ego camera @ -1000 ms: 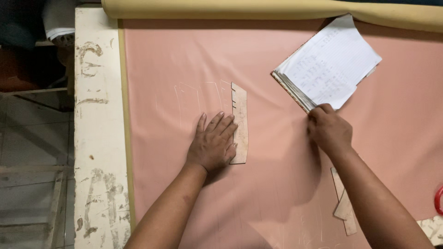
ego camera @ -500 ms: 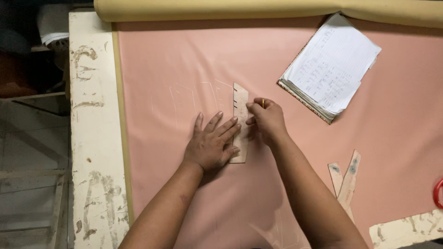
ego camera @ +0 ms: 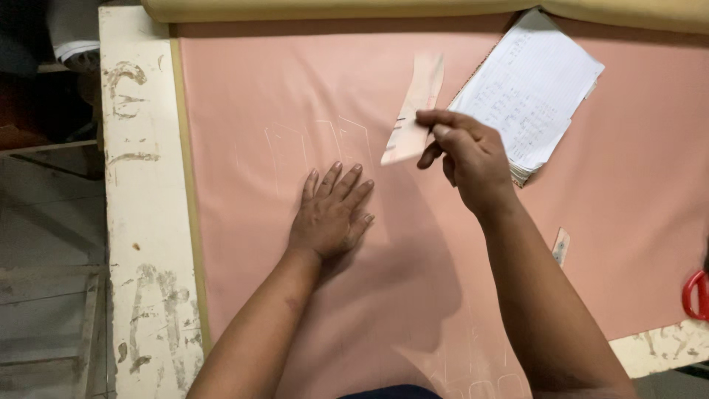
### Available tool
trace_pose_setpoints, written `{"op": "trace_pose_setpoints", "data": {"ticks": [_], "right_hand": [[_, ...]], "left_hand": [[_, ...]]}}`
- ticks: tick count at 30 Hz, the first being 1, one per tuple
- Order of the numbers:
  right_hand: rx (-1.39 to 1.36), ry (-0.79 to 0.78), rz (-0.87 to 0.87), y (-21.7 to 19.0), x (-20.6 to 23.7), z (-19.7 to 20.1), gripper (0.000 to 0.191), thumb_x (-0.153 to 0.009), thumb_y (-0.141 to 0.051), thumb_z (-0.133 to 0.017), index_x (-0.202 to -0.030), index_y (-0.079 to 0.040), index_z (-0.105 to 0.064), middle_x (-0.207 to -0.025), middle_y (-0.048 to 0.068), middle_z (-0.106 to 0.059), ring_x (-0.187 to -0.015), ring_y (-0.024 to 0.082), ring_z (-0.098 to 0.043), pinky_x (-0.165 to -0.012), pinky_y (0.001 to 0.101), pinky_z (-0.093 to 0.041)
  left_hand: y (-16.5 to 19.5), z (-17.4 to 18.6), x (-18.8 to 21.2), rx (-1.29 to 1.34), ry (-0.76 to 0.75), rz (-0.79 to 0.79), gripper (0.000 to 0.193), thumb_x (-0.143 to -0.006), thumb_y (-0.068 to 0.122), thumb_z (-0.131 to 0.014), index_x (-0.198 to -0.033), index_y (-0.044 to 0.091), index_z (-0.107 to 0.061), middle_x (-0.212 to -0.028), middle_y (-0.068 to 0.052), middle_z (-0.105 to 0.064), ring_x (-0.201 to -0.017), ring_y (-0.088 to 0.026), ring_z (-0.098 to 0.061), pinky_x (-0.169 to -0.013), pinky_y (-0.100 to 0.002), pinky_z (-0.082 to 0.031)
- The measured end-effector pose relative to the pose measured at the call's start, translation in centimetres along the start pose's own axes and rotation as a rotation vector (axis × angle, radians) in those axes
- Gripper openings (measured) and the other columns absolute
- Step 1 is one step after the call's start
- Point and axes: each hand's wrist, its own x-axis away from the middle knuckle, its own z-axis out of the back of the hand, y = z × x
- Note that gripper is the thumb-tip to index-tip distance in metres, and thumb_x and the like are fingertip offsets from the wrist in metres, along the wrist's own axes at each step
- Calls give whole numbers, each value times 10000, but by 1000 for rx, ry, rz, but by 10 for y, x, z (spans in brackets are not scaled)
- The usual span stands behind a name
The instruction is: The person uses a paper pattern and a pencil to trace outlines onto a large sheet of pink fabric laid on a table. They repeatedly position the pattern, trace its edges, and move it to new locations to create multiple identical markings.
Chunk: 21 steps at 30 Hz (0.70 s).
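A pink cloth (ego camera: 281, 81) covers the worn white table (ego camera: 140, 222). My left hand (ego camera: 331, 212) lies flat on the cloth, fingers spread, beside faint chalk outlines (ego camera: 317, 144). My right hand (ego camera: 465, 151) pinches a narrow curved paper pattern piece (ego camera: 415, 107) and holds it lifted above the cloth, tilted toward the back.
A stack of white written sheets (ego camera: 528, 92) lies at the back right of the cloth. Another pattern strip (ego camera: 560, 246) peeks out beside my right forearm. A red scissor handle (ego camera: 693, 294) shows at the right edge. A folded tan roll (ego camera: 369, 9) runs along the back.
My right hand came from the paper stack to the pattern piece under my left hand, took it and lifted it off the cloth. My left hand stayed flat.
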Motion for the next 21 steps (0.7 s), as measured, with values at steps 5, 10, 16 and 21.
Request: {"op": "trace_pose_setpoints", "data": {"ticks": [5, 10, 16, 21], "right_hand": [[416, -151, -129, 50, 15, -7, 237, -948, -132, -709, -1159, -24, -714, -876, 80, -679, -712, 85, -591, -602, 242, -500], [446, -59, -141, 86, 23, -12, 365, -850, -171, -788, -1164, -34, -663, -922, 62, -723, -772, 137, -678, -677, 305, -565], [662, -23, 86, 95, 34, -22, 303, -886, -200, -787, -1134, -33, -739, -986, 80, -718, -845, 184, -691, -794, 336, -564], [634, -131, 33, 91, 43, -14, 449, -869, -124, -712, -1316, -107, -677, -1138, 74, -646, -952, 197, -674, -896, 333, -548]], "left_hand": [[3, 14, -2, 83, -24, 36, 581, -915, 498, -572, -1467, 333, -493, -1646, -2, -295, -1537, -263, -176, -1236, -568, -63], [18, 9, -9, 37, -87, 91, 563, -930, 382, -635, -1470, 279, -512, -1662, -70, -262, -1562, -299, -153, -1199, -650, -22], [25, -2, -8, 318, -21, 128, 665, -847, 432, -706, -1467, 288, -508, -1673, -97, -194, -1567, -260, -95, -1207, -625, 90], [23, -2, -6, 270, -44, 100, 834, -749, 526, -766, -1489, 271, -478, -1681, -109, -153, -1564, -259, -54, -1192, -617, 113]]}}
